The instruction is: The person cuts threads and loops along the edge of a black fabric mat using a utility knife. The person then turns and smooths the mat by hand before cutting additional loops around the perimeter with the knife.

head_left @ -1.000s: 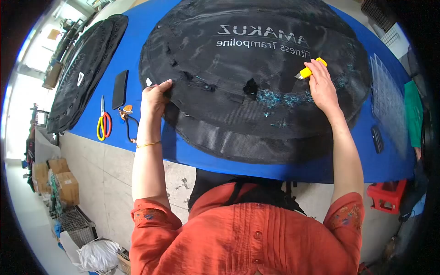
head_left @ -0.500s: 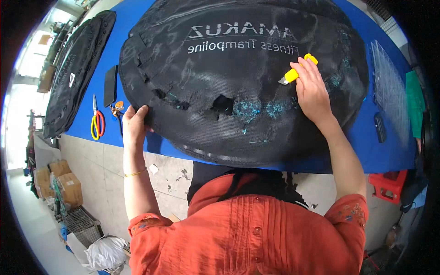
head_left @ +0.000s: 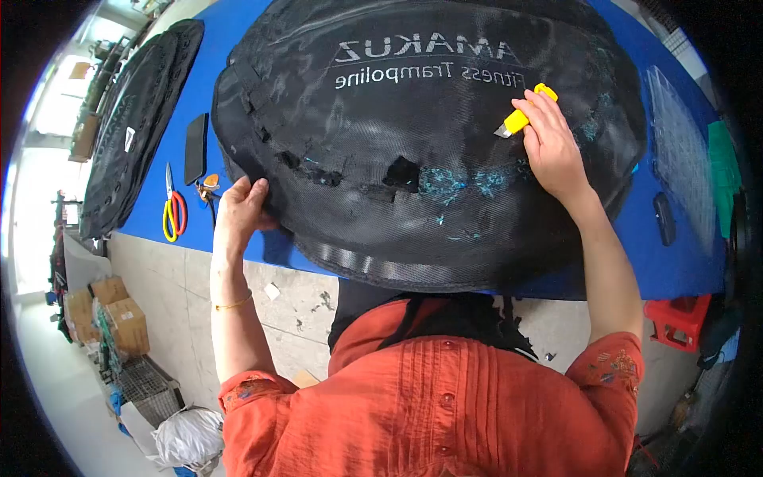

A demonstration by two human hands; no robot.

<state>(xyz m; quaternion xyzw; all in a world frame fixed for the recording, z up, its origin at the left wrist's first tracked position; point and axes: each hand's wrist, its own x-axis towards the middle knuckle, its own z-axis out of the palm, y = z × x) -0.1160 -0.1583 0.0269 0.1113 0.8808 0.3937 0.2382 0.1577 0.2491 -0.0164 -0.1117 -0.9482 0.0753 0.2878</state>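
A black mesh trampoline mat [head_left: 358, 143] with mirrored white lettering lies over the table's near side. Along its lower band are dark holes and scattered teal thread scraps [head_left: 445, 184]. My left hand [head_left: 242, 208] pinches the mat's left edge between thumb and fingers, lifting it a little. My right hand [head_left: 552, 151] is closed around a yellow utility knife [head_left: 518, 121], its blade out and pointing left, above the right part of the mat. The mat's far edge runs out of view at the top.
The blue table [head_left: 278, 253] also bears scissors [head_left: 172, 208], a black phone-like slab [head_left: 195, 149], a dark handheld object [head_left: 664, 220] and clear plastic sheets [head_left: 675, 151]. More black mats [head_left: 135, 135] are stacked at left. Cardboard boxes [head_left: 123, 318] and a red stool [head_left: 678, 320] stand on the floor.
The left edge of the mat is raised and folded inward more by my left hand. My right hand and the knife have moved slightly up and right in view.
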